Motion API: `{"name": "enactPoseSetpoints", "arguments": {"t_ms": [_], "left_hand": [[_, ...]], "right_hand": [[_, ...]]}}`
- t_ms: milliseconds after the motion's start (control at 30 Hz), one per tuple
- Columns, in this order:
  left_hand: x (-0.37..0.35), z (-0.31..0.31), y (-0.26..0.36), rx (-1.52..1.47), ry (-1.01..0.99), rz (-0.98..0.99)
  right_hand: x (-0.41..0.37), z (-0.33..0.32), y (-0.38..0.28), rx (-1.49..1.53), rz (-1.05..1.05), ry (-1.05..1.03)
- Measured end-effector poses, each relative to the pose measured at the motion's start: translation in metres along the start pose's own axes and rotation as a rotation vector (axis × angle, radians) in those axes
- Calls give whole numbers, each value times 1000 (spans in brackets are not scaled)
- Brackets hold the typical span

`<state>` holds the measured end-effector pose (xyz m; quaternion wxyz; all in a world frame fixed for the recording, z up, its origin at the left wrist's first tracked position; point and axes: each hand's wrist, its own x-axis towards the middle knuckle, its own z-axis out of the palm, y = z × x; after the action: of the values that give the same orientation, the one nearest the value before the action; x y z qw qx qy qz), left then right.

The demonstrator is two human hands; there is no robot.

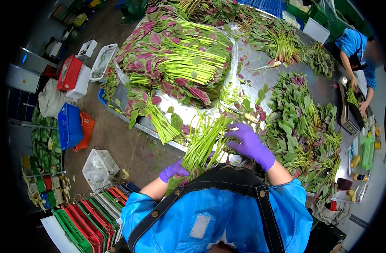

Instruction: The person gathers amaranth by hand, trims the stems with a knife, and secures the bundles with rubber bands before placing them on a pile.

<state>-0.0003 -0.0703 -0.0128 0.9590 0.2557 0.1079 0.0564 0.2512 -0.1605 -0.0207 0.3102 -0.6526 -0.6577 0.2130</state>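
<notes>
Now, a bunch (201, 147) held at the desk (319, 86) edge.
Left grip (174, 170) clenches its leafy end; right grip (248, 143) closes round the stems. Seems light, limp, bruisable: hold the stems.

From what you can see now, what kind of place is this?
Likely a vegetable packing room: a metal table heaped with leafy greens, plastic crates on the floor, the left hand gripping a bunch of stems.
</notes>
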Motion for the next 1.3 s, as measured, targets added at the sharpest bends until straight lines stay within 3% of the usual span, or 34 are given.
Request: {"name": "enactPoseSetpoints", "arguments": {"t_ms": [67, 200, 267, 433, 500, 633, 733, 800, 1000, 1067, 1100, 1167, 1200, 1267, 1300], "left_hand": [[-4, -15, -4, 61, -38, -14], [-17, -38, -4, 189, -29, -62], [-25, -45, -5, 242, 19, -102], [-24, -42, -6, 218, 30, -116], [-21, -38, -6, 186, 17, -109], [-18, -32, -5, 156, 3, -99], [-14, -29, -4, 132, -11, -120], [-15, -31, -4, 124, -14, -99], [-15, -29, -4, 179, -24, -110], [-8, -21, -4, 130, -39, -98], [-6, -17, -3, 79, -55, -87], [-6, -10, -1, 71, -49, -85], [-5, -9, 0, 64, -46, -83], [-4, -10, 0, 81, -61, -86], [-3, -12, 0, 98, -75, -92]], "right_hand": [[10, 4, -32, 181, -103, 11], [25, 14, -49, 221, -125, 15], [26, 18, -53, 304, 59, -199], [22, 21, -53, 309, -28, -103], [21, 7, -65, -45, -31, 11], [20, 9, -60, 49, 66, -116], [20, 26, -50, 207, 55, -155], [16, 36, -52, 520, 105, -41], [9, 48, -39, 954, 270, 44], [11, 41, -7, 781, 282, 195], [15, 25, 4, 494, 234, 297], [20, -8, 24, -70, 557, 166], [15, -12, 27, -71, 556, 166], [1, -13, 27, -448, 170, 97], [-2, -13, 9, -193, 227, -17]]}}
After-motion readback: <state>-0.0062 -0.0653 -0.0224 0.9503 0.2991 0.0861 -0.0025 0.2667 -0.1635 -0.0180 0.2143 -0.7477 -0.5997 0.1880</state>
